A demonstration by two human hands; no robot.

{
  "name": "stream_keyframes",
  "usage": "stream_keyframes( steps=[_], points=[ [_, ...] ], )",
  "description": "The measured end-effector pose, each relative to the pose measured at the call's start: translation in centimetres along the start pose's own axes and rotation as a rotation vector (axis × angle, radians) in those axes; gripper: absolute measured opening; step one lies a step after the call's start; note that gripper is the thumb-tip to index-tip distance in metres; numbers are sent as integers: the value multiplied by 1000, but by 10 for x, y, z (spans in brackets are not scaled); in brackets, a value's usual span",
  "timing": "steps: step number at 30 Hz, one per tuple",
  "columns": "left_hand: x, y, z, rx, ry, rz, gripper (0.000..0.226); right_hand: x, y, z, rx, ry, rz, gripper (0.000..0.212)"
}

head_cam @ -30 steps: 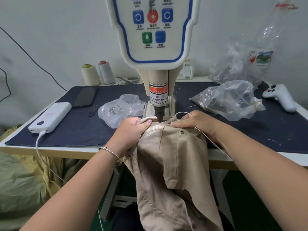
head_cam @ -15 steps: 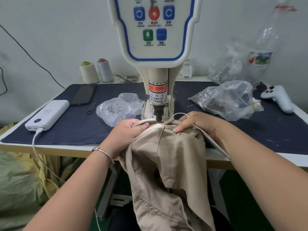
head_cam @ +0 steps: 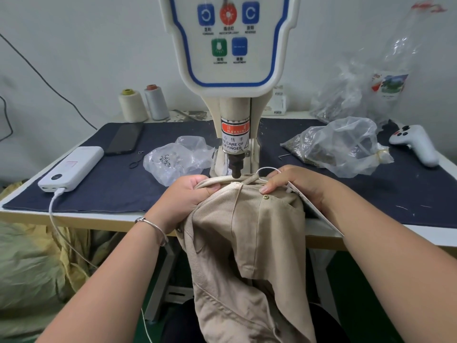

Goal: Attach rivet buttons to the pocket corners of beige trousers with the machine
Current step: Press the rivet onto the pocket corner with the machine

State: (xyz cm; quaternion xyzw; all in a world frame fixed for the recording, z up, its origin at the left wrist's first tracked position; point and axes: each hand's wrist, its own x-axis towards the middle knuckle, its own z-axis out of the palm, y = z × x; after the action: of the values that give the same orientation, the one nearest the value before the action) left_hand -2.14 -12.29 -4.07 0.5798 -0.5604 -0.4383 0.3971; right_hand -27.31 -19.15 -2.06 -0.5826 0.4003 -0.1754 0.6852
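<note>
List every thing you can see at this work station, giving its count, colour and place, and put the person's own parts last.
riveting machine: one, cream with blue-edged panel, table centre
trousers: one, beige, under the punch, hanging off the front edge
rivet: one, brass, on the trousers by the right fingers
mat: one, dark blue, covering the table
thread cones: two, cream and grey, back left
phone: one, black, left
power bank: one, white, left, cable plugged in
plastic bags: three, clear, one left and two right of the machine
controller: one, white, far right
left hand: grips the waistband
right hand: presses the trousers
</note>
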Motion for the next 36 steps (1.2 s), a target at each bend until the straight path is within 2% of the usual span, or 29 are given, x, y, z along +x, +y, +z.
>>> stream_keyframes(
  steps=[9,12,19,36],
  points=[
    [-2,3,2,-34,-10,8,17,3,1,1,-9,40,28,30],
    [-3,3,3,-56,-9,15,22,3,0,0,-20,52,32,34],
    [-3,2,2,-78,-20,19,17,3,-1,-1,-46,65,27,40],
    [-4,4,2,-108,-49,0,20,5,-1,-1,-63,95,40,39]
  ],
)
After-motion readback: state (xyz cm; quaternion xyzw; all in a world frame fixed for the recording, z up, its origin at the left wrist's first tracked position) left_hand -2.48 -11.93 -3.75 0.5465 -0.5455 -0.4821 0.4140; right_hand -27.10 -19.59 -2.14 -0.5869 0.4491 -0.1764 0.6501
